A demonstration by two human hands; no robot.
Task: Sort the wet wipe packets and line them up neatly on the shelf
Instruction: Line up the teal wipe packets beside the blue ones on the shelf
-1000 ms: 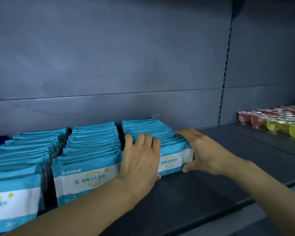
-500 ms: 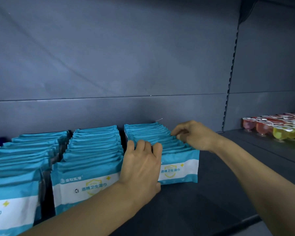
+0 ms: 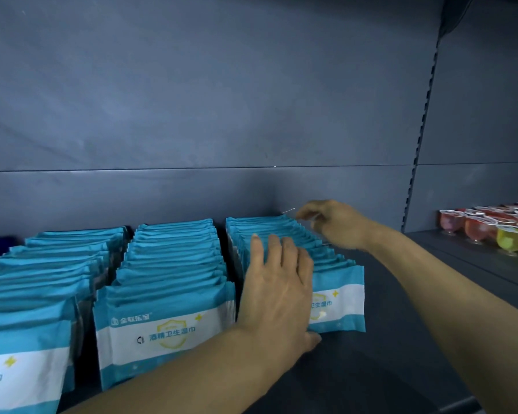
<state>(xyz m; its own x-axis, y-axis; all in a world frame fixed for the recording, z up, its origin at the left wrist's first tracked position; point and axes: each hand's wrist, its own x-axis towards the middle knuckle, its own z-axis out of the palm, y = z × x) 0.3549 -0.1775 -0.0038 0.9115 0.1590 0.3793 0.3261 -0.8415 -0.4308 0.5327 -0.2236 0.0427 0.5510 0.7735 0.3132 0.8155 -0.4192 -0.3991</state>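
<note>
A shop's stocked display shelf.
Dark metal shelving [image 3: 386, 339] with a slotted upright [image 3: 422, 138] carries rows of identical wet wipe packets [image 3: 162, 333] and sealed jelly cups [image 3: 491, 228].

A dark grey metal back panel [image 3: 192, 100] fills most of the view, split by a thin horizontal seam. A slotted upright [image 3: 424, 115] runs down at the right — beyond it, another bay. The grey shelf board [image 3: 401, 339] lies below in dim, bluish light.
</note>
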